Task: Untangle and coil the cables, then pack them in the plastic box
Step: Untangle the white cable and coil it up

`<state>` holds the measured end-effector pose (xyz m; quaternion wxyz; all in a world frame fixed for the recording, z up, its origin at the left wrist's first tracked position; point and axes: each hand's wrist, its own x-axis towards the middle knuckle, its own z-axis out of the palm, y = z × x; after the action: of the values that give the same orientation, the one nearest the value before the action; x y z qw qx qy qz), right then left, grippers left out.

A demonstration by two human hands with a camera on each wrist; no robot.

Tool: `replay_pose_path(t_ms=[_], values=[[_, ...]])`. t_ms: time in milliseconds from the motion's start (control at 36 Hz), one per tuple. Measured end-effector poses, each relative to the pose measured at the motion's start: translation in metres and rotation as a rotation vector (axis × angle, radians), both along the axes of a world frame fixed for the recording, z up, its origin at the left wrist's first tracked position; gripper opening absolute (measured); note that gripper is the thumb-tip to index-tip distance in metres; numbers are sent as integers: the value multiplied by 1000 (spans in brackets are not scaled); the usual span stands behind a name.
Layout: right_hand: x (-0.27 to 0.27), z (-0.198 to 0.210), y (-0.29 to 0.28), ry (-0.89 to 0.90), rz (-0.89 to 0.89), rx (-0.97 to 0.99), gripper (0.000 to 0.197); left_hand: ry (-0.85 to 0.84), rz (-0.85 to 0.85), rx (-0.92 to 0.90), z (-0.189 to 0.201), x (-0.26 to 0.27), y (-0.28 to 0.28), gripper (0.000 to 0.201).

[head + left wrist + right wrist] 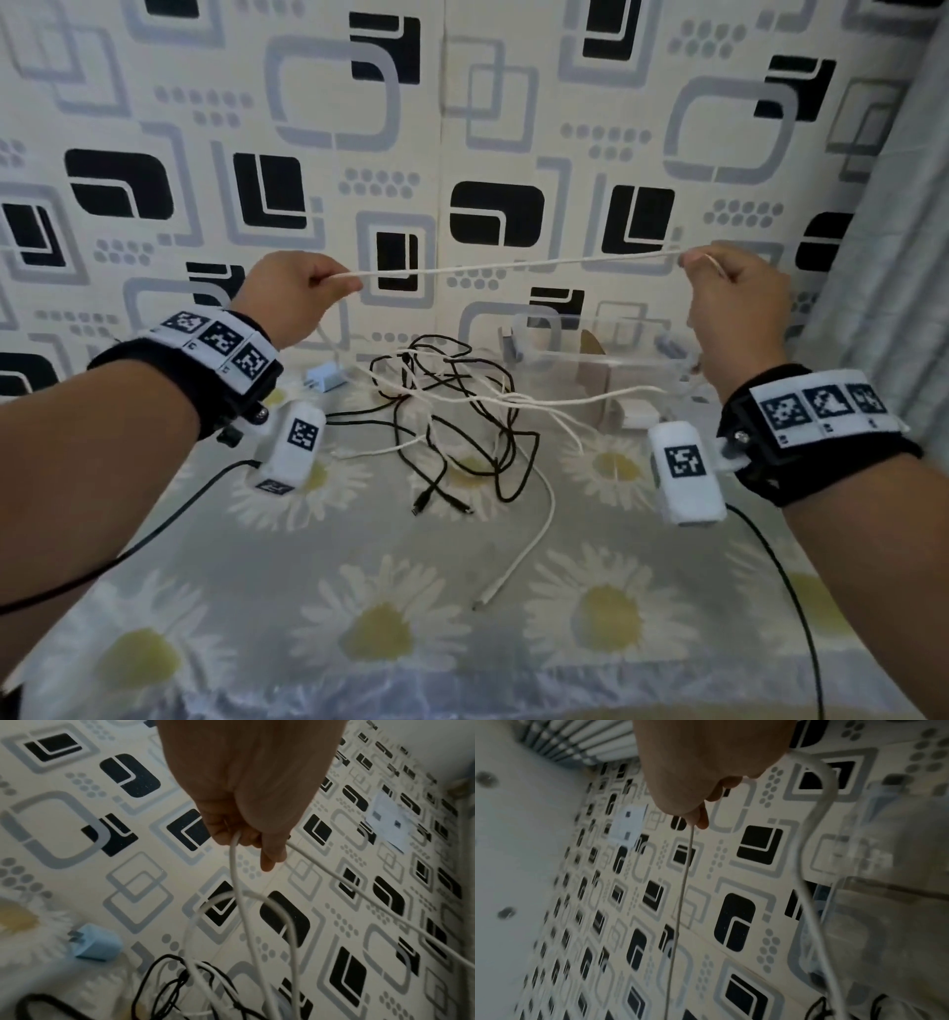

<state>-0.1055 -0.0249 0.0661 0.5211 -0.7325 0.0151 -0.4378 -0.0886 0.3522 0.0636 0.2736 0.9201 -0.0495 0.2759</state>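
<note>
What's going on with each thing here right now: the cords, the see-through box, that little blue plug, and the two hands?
White cable: stretched taut between both hands, above the table.
Cable tangle: black and white cords knotted together on the table.
Plastic box: open, no coiled cable visible inside.
Blue charger: lying on the table.
Left hand: pinching the white cable.
Right hand: pinching the white cable.

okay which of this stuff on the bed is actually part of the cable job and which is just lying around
Part of the job:
white cable, stretched between left hand and right hand
tangled black and white cables
clear plastic box

Just lying about:
blue plug
white plug beside the box
floral sheet
</note>
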Motion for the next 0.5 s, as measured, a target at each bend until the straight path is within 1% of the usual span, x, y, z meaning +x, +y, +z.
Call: replay_pose_path(t_ms=[111, 194, 278, 333, 417, 444, 472, 500], values=[[2, -4, -21, 52, -57, 235, 17, 36, 44, -53, -5, 3, 14, 31], [1, -7, -38, 75, -103, 319, 18, 83, 75, -86, -9, 4, 28, 28], [0, -13, -55, 76, -147, 391, 20, 123, 104, -141, -12, 5, 44, 35], [-1, -17, -67, 125, -158, 380, 17, 107, 155, -201, -14, 4, 53, 37], [6, -28, -80, 298, -71, 345, 22, 140, 185, -272, -17, 5, 65, 34], [10, -33, -83, 360, -34, 333, 17, 199, 167, -302, -17, 3, 66, 38], [9, -37, -79, 424, -16, 315, 7, 270, 156, -342, -17, 3, 68, 46], [12, -43, -79, 471, -11, 272, 6, 356, 161, -389, -17, 2, 67, 57]])
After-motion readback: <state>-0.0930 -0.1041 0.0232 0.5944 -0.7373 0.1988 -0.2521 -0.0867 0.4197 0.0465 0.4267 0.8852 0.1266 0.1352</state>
